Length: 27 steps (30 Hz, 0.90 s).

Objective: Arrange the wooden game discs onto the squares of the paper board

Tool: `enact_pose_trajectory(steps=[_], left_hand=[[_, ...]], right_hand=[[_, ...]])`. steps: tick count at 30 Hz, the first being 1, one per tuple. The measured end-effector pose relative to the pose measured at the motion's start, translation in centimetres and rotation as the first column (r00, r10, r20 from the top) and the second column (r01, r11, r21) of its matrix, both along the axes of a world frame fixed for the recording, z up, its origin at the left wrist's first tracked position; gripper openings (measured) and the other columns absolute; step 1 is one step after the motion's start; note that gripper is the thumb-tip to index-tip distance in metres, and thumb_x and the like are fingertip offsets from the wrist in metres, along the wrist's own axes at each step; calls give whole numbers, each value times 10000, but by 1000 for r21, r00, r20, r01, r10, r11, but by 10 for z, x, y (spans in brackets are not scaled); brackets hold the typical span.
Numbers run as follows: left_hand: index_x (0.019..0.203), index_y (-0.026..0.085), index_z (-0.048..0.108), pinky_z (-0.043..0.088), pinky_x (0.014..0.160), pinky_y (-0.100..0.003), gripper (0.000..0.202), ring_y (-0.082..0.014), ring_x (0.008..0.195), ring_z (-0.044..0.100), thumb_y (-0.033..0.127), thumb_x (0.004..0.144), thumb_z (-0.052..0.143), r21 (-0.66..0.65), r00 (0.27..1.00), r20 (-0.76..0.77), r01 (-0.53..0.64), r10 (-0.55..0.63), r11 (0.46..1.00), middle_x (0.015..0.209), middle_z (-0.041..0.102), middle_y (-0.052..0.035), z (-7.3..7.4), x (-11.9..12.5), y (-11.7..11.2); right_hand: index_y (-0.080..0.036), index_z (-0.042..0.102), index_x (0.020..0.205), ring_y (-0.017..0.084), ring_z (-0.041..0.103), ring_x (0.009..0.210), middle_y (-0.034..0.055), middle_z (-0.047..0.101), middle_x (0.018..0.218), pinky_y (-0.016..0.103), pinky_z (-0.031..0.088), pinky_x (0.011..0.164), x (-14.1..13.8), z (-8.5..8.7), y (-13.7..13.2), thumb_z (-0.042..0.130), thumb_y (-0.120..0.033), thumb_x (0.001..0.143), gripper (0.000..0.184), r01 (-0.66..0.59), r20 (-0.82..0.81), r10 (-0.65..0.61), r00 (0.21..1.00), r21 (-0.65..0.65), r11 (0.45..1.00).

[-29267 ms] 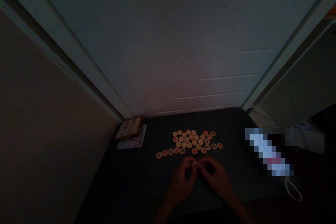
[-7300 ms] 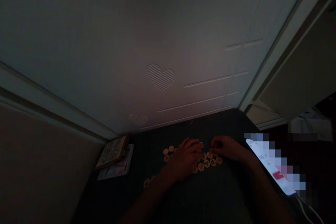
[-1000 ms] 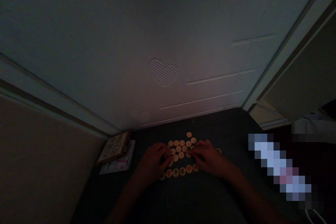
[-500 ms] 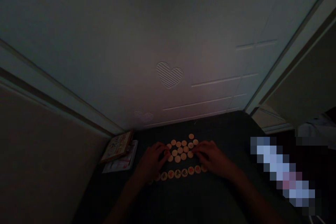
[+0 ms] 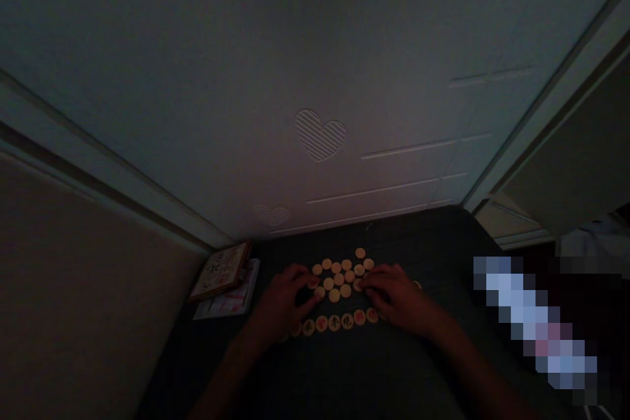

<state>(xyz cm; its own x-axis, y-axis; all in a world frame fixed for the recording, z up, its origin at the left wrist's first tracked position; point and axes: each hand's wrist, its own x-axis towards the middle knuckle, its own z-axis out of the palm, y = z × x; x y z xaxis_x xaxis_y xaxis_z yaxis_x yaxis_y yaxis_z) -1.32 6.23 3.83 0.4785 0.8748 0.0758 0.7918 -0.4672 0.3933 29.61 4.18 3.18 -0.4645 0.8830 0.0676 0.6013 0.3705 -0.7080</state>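
Note:
Pale round wooden Chinese chess pieces [image 5: 339, 279] lie blank side up in a loose cluster on a dark tabletop. Closer to me runs a row of character pieces [image 5: 335, 323], marked in red or black. My left hand [image 5: 290, 295] is at the cluster's left edge, thumb and index finger apart, their tips touching pieces there. On the right edge, my right hand [image 5: 398, 295] has its fingers curved and apart, fingertips on a piece. Both ends of the row are partly covered by my hands. One single piece [image 5: 360, 253] sits behind the cluster.
A wooden box-like board [image 5: 220, 270] with writing rests on a pale booklet [image 5: 241, 302] at the left back. Behind the dark tabletop [image 5: 335, 374] rises a white panel [image 5: 236, 111] with heart reliefs. Another piece [image 5: 418, 285] shows beyond my right wrist. Blurred-out blocks cover something at right.
My left thumb and index finger have spread apart at the cluster's edge. My right hand has shifted slightly, and a piece now shows beyond its wrist. The view has tilted a little.

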Motion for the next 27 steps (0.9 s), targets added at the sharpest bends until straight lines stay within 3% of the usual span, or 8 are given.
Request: enact_pose_trajectory(steps=[8, 18, 23, 27], left_hand=[[1102, 292, 730, 512, 896, -407, 244, -234, 1021, 630, 303, 859, 731, 27, 998, -67, 6, -4, 1000, 1137, 620, -42, -3, 3, 2], [1042, 242, 679, 521, 909, -386, 181, -220, 1015, 622, 224, 861, 677, -41, 1000, 2, 15, -15, 999, 1148, 598, -51, 0, 6, 0], [1162, 259, 656, 523, 951, -392, 321, -230, 1078, 619, 246, 846, 709, -58, 1000, 11, 28, -27, 998, 1216, 576, -54, -3, 3, 1], [1159, 271, 670, 521, 958, -381, 281, -218, 1068, 627, 267, 879, 682, -96, 1000, -9, 29, -30, 995, 1206, 582, -43, -3, 1, 3]], right_hand=[[-302, 705, 1196, 239, 637, 1135, 56, 719, 1206, 504, 378, 1082, 1, -2, 1, 558, -225, 981, 272, 9, -36, -7, 999, 56, 998], [-288, 724, 1138, 211, 677, 1010, 42, 746, 1090, 426, 474, 980, 1, -5, 4, 589, -216, 971, 227, 35, -107, -14, 994, 196, 980], [-267, 720, 1128, 212, 669, 995, 48, 746, 1069, 413, 496, 943, 2, -7, 5, 586, -204, 975, 214, 31, -128, -2, 992, 227, 973], [-260, 717, 1121, 215, 660, 1003, 49, 739, 1067, 411, 497, 941, 2, -8, 5, 590, -197, 975, 203, 31, -141, -1, 990, 208, 978]])
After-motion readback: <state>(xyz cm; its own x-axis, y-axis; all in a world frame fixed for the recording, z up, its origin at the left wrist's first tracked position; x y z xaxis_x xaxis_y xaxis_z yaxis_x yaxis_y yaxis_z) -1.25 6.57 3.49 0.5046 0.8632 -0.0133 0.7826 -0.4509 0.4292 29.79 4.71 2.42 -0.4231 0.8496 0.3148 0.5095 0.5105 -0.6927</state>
